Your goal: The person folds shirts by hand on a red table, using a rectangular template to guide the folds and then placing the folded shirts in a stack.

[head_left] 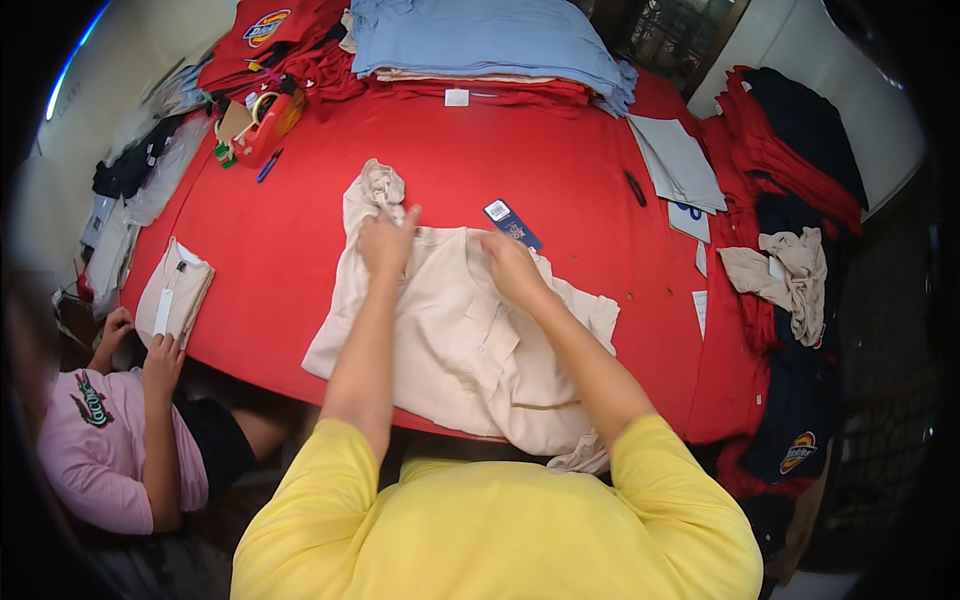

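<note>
A beige shirt [430, 310] with a buttoned placket lies rumpled in front of me at the table's near edge, part of it hanging over. My left hand [385, 245] pinches its cloth at the left shoulder, close to a bunched sleeve. At the other side of the neckline, my right hand [512, 265] has its fingers closed on the collar edge; they are slightly blurred. Just beyond the right hand, a dark blue hang tag [513, 224] with a white label lies on the red-covered table [270, 270], against the shirt's edge.
Folded light blue garments [480, 40] are stacked at the back. A red tape dispenser [268, 130] and blue pen [269, 166] lie back left. At left, another person's hands touch a folded beige garment [178, 295]. Papers [675, 165] and a crumpled beige cloth [795, 280] are at right.
</note>
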The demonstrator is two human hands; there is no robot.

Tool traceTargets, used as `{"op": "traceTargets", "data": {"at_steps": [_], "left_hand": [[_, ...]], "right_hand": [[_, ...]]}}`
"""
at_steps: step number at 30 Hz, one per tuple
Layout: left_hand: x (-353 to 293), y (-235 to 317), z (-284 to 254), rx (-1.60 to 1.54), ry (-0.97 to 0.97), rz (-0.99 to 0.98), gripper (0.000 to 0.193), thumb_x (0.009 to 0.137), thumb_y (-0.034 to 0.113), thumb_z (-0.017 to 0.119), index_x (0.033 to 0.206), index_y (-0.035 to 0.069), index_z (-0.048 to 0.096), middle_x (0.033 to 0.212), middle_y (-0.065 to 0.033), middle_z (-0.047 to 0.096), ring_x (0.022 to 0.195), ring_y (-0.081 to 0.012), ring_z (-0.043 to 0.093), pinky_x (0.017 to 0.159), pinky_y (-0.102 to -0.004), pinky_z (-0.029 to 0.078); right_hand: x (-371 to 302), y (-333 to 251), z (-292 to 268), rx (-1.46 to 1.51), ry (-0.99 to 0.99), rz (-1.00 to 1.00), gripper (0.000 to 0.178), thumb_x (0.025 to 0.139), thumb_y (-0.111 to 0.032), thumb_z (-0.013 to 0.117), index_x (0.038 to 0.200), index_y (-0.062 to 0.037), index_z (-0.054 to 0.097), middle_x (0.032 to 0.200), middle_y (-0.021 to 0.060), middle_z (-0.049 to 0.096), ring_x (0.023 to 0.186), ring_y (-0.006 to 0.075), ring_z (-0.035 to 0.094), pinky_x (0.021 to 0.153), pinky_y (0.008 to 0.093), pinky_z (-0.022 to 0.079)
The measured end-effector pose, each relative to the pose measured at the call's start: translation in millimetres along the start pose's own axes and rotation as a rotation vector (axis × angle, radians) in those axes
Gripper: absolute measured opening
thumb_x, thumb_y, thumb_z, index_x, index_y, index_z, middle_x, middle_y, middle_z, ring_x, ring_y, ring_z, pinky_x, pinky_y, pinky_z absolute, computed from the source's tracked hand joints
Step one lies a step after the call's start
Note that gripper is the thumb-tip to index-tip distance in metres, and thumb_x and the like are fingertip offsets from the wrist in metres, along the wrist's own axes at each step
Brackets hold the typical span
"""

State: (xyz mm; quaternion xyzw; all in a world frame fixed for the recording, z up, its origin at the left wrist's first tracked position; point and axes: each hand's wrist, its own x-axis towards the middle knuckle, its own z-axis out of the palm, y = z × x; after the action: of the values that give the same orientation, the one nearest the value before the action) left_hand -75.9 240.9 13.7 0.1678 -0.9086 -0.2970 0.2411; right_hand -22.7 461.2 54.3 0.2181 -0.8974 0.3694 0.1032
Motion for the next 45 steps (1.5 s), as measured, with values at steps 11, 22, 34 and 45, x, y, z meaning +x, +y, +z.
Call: {"op": "traceTargets", "data": {"at_steps": [11,22,34,45], "left_hand": [[-28.9,-94.9,-85.5,-1.280,0.280,-0.290,0.034,0.101,0.014,0.045,0.132,0.000,0.046,0.128,-0.0130,0.056,0.115,-0.0243,0.057,0.099,-0.0395,0.046],[-237.0,-115.3,-227.8,-0.511,-0.353,-0.353,0.066,0.081,0.019,0.073,0.135,-0.004,0.042,0.132,-0.0153,0.055,0.122,-0.0225,0.052,0.103,-0.0345,0.039],[-260.7,-239.7,-306.3,-0.651,0.479,-0.538,0.049,0.096,0.008,0.052,0.140,-0.006,0.036,0.136,-0.0189,0.051,0.122,-0.0250,0.050,0.105,-0.0340,0.036],[-253.7,-242.2,-384.4,-1.067,0.701,-0.438,0.030,0.101,0.016,0.044,0.129,0.002,0.045,0.111,-0.0121,0.060,0.093,-0.0213,0.064,0.077,-0.0365,0.056]], "right_hand": [[28.2,-7.5,23.4,0.068,-0.345,0.141,0.030,0.087,-0.030,0.058,0.091,-0.0026,0.070,0.092,0.0186,0.067,0.091,0.0351,0.061,0.083,0.0436,0.046],[-83.6,-78.6,-46.0,0.021,-0.360,0.172,0.034,0.086,-0.030,0.061,0.100,0.0007,0.068,0.085,0.0200,0.066,0.088,0.0340,0.064,0.083,0.0428,0.047],[-163.5,-154.5,62.7,0.266,-0.862,-0.073,0.024,0.089,-0.014,0.052,0.106,0.0014,0.060,0.091,0.0230,0.064,0.087,0.0397,0.061,0.080,0.0459,0.048],[-201.7,-202.6,50.8,0.508,-0.624,0.009,0.021,0.096,-0.022,0.054,0.098,-0.0020,0.060,0.096,0.0149,0.063,0.094,0.0319,0.059,0.083,0.0377,0.046]]}}
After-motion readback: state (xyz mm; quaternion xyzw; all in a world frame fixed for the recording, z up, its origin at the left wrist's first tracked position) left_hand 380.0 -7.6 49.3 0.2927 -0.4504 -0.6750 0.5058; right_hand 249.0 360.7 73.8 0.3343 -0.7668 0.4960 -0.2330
